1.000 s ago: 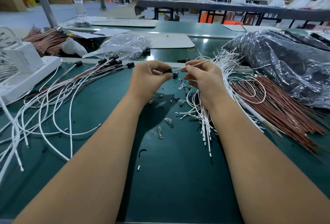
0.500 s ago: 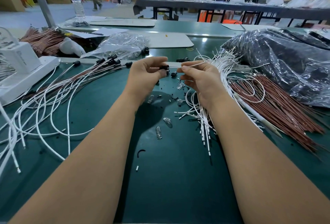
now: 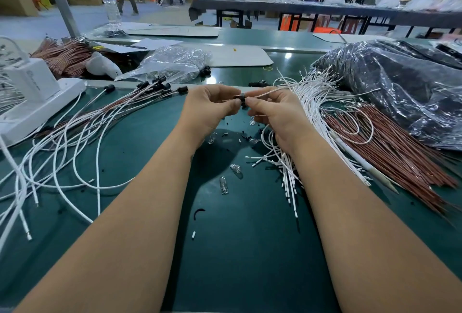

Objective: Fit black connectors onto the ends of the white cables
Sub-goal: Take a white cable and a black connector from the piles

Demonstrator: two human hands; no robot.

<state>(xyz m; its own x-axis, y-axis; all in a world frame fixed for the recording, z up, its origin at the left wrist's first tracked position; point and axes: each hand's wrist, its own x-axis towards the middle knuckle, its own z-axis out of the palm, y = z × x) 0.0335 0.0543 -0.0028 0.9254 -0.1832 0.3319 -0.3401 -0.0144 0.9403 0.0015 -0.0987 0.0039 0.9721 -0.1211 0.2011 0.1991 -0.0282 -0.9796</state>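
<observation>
My left hand (image 3: 208,108) pinches a small black connector (image 3: 242,99) above the green mat. My right hand (image 3: 277,113) pinches a thin wire (image 3: 265,93) whose end meets the connector; the hands almost touch. On the left lies a fan of white cables with black connectors fitted (image 3: 155,86). A pile of bare white cables (image 3: 307,93) lies right of my right hand, its ends (image 3: 287,177) pointing toward me. Loose black connectors (image 3: 257,83) sit just beyond my hands.
Brown wires (image 3: 390,147) lie at right beside a dark plastic bag (image 3: 405,90). A clear bag of parts (image 3: 172,63) sits behind the finished cables. A white device (image 3: 32,95) stands at far left. Small glass bulbs (image 3: 223,184) and black scraps dot the mat (image 3: 250,250).
Both hands have closed together; the wire end in my right hand has moved up to the connector in my left. The view has shifted slightly.
</observation>
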